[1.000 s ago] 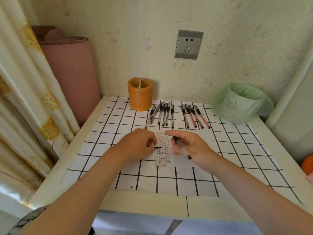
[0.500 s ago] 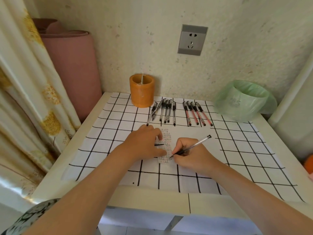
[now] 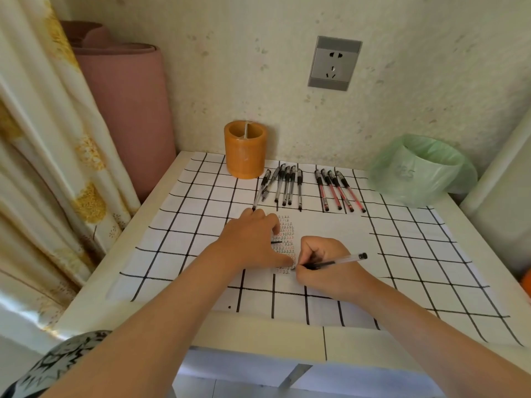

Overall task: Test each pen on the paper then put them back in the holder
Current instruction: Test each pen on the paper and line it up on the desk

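Note:
A clear pen with black ink (image 3: 340, 261) is pinched in my right hand (image 3: 324, 268), its tip touching the lower part of the small paper (image 3: 287, 225) that is covered in rows of written marks. My left hand (image 3: 250, 239) rests on the paper's left edge, and a black pen cap (image 3: 276, 242) sticks out from between its fingers. The orange pen holder (image 3: 245, 156) stands at the back by the wall. Several black pens (image 3: 284, 185) and several red pens (image 3: 336, 191) lie in two rows in front of it.
A white sheet with a black grid (image 3: 402, 254) covers the small table. A bin lined with a green bag (image 3: 419, 170) stands at the back right. A pink roll (image 3: 129, 110) and a curtain (image 3: 43, 168) flank the left side. An orange object (image 3: 527, 281) shows at the right edge.
My right hand turned the pen from a loose hold into a writing grip and brought its tip down onto the lower part of the paper. My left hand stayed on the paper.

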{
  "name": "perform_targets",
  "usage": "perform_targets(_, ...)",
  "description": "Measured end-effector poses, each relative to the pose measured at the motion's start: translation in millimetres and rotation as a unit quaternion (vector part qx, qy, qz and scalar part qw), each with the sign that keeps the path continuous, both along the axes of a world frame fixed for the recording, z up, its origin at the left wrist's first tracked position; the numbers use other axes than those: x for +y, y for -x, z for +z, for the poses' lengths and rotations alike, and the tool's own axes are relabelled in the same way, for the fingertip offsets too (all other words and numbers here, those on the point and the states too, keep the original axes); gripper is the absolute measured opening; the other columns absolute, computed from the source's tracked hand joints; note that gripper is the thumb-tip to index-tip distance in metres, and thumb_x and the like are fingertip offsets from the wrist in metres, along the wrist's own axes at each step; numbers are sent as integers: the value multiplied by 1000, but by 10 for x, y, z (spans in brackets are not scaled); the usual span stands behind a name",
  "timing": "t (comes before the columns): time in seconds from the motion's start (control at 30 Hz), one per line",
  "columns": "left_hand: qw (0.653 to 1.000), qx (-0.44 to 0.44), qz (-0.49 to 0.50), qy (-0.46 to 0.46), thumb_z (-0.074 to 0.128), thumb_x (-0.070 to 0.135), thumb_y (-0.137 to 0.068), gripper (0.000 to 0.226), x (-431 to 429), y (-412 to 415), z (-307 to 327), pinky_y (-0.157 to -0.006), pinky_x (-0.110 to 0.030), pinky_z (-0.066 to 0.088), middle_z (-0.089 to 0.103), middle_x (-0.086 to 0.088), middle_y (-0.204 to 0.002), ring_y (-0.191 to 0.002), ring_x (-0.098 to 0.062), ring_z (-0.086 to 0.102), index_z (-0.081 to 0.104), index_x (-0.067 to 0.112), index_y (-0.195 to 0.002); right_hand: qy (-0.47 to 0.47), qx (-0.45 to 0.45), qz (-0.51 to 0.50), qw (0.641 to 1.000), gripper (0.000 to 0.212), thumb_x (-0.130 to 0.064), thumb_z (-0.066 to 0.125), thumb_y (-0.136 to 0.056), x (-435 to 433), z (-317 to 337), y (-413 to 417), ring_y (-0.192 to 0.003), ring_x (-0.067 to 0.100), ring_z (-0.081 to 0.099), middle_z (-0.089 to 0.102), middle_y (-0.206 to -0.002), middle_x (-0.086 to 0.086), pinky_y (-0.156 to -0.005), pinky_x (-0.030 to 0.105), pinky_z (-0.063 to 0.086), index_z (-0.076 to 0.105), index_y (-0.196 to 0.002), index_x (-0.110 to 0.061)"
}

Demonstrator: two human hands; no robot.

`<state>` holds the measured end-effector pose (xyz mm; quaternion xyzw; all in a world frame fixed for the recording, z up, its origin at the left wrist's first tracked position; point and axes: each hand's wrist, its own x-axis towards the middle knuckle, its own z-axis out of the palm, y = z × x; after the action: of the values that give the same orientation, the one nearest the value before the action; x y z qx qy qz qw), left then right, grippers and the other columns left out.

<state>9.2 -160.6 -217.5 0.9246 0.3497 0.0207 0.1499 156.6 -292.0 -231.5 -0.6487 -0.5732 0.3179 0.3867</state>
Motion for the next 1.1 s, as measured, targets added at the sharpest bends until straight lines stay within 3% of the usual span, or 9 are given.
perform_targets(0.3,1000,6,-3,4,69,73,-65,66,11,-7,0,-75,-33,37,46,10,-108,-103,-12,39,48,34,-114,0,-9,5,1000,15,2,66,-74,2,-30,7,-57,14,49,56,-66,14,-51,29,39,55,-69,-7)
perform_targets(0.43,1000,4,2,9,69,73,-64,66,7,-9,3,-75,-33,35,46,11,-108,-105,-12,39,48,34,-114,5,-12,8,1000,17,3,66,-73,7,-34,7,-56,13,44,50,-62,2,-49,26,35,53,-68,-7)
perform_targets(0.63,1000,3,2,13,69,71,-65,65,-3,-10,12,-76,-33,38,46,10,-110,-107,-13,39,49,34,-114,-3,-9,1,1000,16,3,66,-74,-8,-42,9,-55,12,45,53,-65,16,-49,26,36,54,-70,-7)
perform_targets(0.77,1000,5,3,13,70,71,-65,65,-4,-11,24,-80,-34,42,47,10,-111,-107,-13,40,49,33,-114,5,-6,4,1000,16,1,66,-73,-3,-43,13,-55,12,46,52,-62,7,-49,27,37,54,-68,-8)
perform_targets(0.93,1000,3,5,13,70,71,-65,65,-11,-11,23,-80,-34,42,47,10,-109,-106,-13,40,49,34,-114,6,4,8,1000,16,3,66,-73,2,-29,2,-56,14,48,55,-68,18,-50,30,38,54,-68,-7)
perform_targets(1.1,1000,5,6,20,70,71,-64,65,-1,-12,23,-82,-34,43,47,11,-109,-107,-13,39,48,35,-114,2,-13,1,1000,17,2,66,-71,2,-35,17,-56,13,46,52,-63,11,-50,28,37,53,-66,-8)
